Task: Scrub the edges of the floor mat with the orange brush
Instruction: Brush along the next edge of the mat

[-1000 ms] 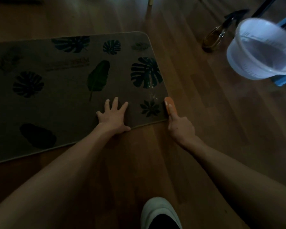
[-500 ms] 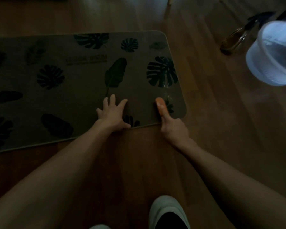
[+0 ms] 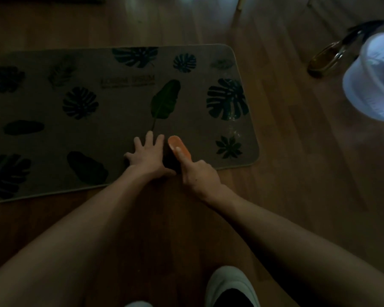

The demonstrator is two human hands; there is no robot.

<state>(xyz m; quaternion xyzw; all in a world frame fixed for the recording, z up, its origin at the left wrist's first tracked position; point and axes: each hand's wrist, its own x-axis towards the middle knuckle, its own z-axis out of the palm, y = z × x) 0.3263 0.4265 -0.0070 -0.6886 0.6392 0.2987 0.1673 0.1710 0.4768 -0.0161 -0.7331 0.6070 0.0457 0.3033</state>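
A beige floor mat (image 3: 120, 120) printed with dark green leaves lies on the wooden floor. My left hand (image 3: 148, 155) rests flat on the mat near its front edge, fingers spread. Just to its right, my right hand (image 3: 198, 175) grips the orange brush (image 3: 179, 147), index finger stretched along the brush's back. The brush sits on the mat just inside the front edge, pointing away from me. Its bristles are hidden underneath.
A white plastic tub (image 3: 372, 78) stands at the far right, with a dark spray bottle (image 3: 333, 56) lying beside it. A furniture leg (image 3: 239, 5) shows at the top. My light shoe (image 3: 231, 286) is at the bottom. Small wet specks (image 3: 233, 129) glint near the mat's right end.
The right hand has slid the brush leftward along the mat's front edge, from the right corner to beside the left hand. The left hand stays pressed on the mat.
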